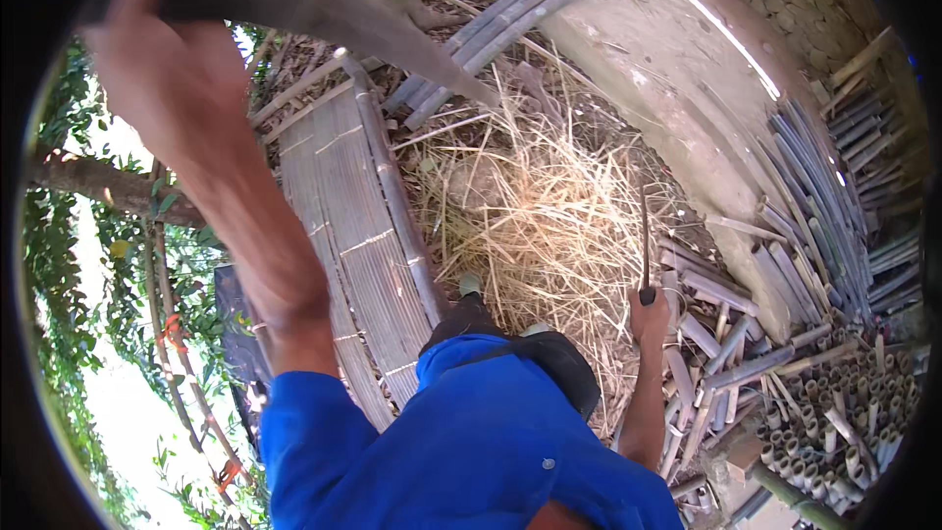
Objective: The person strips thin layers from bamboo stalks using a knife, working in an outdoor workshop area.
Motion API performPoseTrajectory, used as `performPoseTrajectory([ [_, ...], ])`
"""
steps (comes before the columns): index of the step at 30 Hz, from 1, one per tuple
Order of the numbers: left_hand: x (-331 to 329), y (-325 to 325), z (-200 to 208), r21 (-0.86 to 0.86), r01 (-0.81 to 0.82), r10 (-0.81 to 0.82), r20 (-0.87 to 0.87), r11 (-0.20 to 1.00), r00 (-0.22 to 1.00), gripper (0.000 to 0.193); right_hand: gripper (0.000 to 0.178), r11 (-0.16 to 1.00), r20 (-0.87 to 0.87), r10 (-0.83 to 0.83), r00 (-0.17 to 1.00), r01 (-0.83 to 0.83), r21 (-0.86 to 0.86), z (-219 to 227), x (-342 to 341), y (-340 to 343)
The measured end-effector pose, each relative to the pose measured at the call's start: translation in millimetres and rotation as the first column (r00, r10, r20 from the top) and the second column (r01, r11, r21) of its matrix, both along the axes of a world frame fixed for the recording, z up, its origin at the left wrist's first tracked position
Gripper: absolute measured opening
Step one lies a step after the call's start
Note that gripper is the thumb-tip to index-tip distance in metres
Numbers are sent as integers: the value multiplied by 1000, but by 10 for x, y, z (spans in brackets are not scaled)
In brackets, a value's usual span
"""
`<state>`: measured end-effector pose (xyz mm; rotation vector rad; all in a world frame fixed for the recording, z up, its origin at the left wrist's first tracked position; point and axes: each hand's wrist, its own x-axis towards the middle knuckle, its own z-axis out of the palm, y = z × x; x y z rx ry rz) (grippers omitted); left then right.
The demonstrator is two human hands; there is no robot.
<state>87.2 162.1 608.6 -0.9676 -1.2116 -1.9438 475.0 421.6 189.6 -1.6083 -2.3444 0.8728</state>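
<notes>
1. Knife (645, 250) at 3 o'clock: my right hand (650, 317) is curled round its dark handle, blade pointing to 12.
2. Long dark pole (324, 10) at 11 o'clock: my left hand (175, 74), thumb over it, holds it up. Blur hides how tightly.
3. I think I should squeeze the pole well, go slow, and keep the blade away from me.

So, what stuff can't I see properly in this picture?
All in the head view:
Long dark piece: blurred, and cut off by the top edge.
Left hand: blurred, so its exact grip is unclear.
Handle: mostly covered by the right hand.
Small tubes: too small to see deep inside; the dark rim cuts off the pile.
</notes>
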Motion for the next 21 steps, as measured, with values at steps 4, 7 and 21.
performPoseTrajectory([
  [4, 404, 54, -1167, -132, -277, 300, 203, 952, 932, 36, 43, 964, -244, 229, 942, -254, -77, 511, -730, -304],
  [7, 699, -295, -1338, -4, -129, 129, 26, 992, 991, 47, 46, 848, -498, 445, 745, -529, -32, 865, -1389, -774],
  [21, 1517, -345, -1531, 388, -216, 158, 175, 896, 972, 28, 30, 549, -564, 722, 400, -828, 116, 1616, -1694, -1820],
])
